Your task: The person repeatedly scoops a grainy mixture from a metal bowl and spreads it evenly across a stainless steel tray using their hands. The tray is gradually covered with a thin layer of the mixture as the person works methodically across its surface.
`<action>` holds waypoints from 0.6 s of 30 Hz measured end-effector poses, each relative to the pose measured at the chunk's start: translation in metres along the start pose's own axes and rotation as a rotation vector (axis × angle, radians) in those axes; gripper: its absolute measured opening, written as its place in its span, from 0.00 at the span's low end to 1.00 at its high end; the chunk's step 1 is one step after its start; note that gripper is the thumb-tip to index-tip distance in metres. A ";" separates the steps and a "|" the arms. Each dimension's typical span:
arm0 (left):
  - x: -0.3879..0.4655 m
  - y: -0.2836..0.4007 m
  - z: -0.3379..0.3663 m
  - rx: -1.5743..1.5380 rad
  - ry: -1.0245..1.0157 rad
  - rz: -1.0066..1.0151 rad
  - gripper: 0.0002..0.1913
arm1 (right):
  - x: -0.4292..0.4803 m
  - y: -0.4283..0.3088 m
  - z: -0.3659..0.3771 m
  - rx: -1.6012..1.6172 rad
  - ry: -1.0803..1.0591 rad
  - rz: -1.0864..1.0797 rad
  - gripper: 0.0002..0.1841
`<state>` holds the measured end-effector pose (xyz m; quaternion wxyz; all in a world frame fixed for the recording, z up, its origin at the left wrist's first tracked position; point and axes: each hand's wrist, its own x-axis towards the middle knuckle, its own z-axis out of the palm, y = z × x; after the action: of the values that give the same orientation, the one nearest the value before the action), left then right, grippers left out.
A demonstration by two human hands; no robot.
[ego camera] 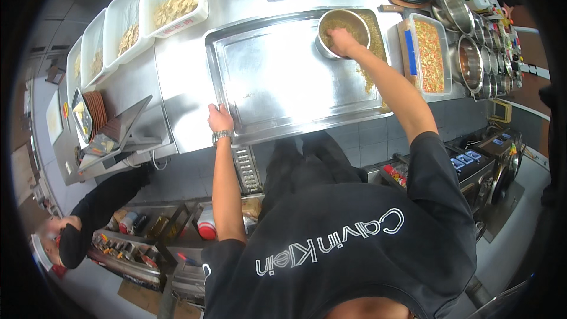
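Observation:
A large rectangular stainless steel tray (274, 97) lies on the steel worktable in front of me. My left hand (220, 117), with a metal-band watch at the wrist, grips the tray's left rim near its front corner. Toward the tray's far right stands a round steel pot (320, 46) holding a greenish-brown crumbly seasoning (350, 20). My right hand (343, 40) reaches down into this pot; its fingertips are sunk in the seasoning, so their grip is hidden. More of the same loose crumbs (374, 48) covers the tray's right end.
White plastic tubs (177, 20) with pale sliced food line the left. A clear container (432, 53) of chopped red and green pieces stands right of the tray, near a knife (392, 8) and steel bowls (469, 62). A tilted screen (119, 133) and another person (97, 208) are at left.

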<state>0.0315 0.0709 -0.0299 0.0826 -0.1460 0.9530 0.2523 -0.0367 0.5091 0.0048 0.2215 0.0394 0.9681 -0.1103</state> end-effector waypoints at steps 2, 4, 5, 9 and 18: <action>0.007 0.005 0.000 -0.027 -0.021 -0.003 0.12 | 0.002 0.006 0.003 0.005 0.058 0.037 0.25; 0.002 -0.002 -0.001 -0.040 -0.032 -0.022 0.12 | -0.002 0.005 -0.001 0.092 0.093 0.097 0.21; -0.002 -0.004 0.000 -0.051 -0.034 -0.026 0.12 | -0.007 0.008 -0.005 0.152 0.115 0.147 0.19; 0.003 0.000 -0.003 -0.085 -0.051 -0.015 0.12 | -0.001 0.028 -0.013 0.923 0.113 0.450 0.18; 0.007 -0.009 -0.002 -0.145 -0.065 -0.016 0.14 | -0.021 0.004 -0.035 1.311 0.002 0.546 0.09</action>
<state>0.0277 0.0609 -0.0336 0.1047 -0.1512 0.9278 0.3246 -0.0323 0.5208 0.0441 0.1710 0.4057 0.6582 -0.6107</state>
